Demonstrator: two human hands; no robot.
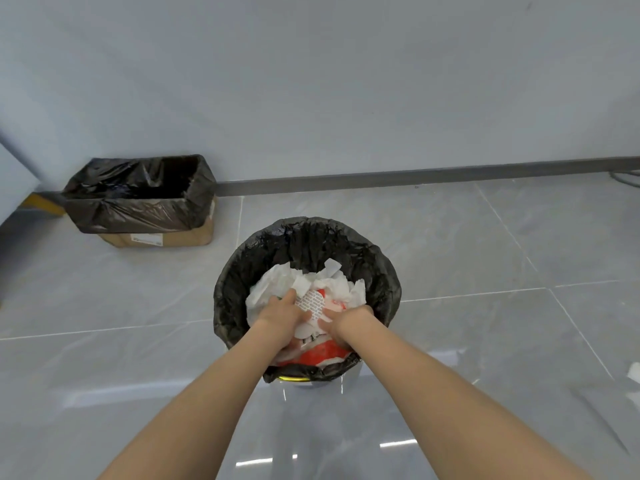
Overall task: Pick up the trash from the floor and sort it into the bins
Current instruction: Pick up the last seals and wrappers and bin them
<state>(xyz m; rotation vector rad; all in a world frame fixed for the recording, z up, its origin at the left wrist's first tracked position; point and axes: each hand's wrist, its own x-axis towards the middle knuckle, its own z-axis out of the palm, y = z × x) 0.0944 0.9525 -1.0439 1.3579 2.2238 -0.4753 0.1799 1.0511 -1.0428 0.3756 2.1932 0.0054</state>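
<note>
Mid-floor, round bin (227, 299): heaped with paper (277, 282) and a red wrapper (318, 351). Left hand (285, 315), fingers flat, presses the heap, likely packing it below the rim; right hand (348, 323) sunk beside it, grip unclear. Box bin (138, 216) against the wall (311, 81); one scrap (635, 374) at the floor's (485, 254) right edge.

Round black-bagged bin (388, 271) brims with crumpled white paper (277, 282) and a red-white plastic wrapper (318, 351); black-lined cardboard box bin (138, 209) stands well apart.
</note>
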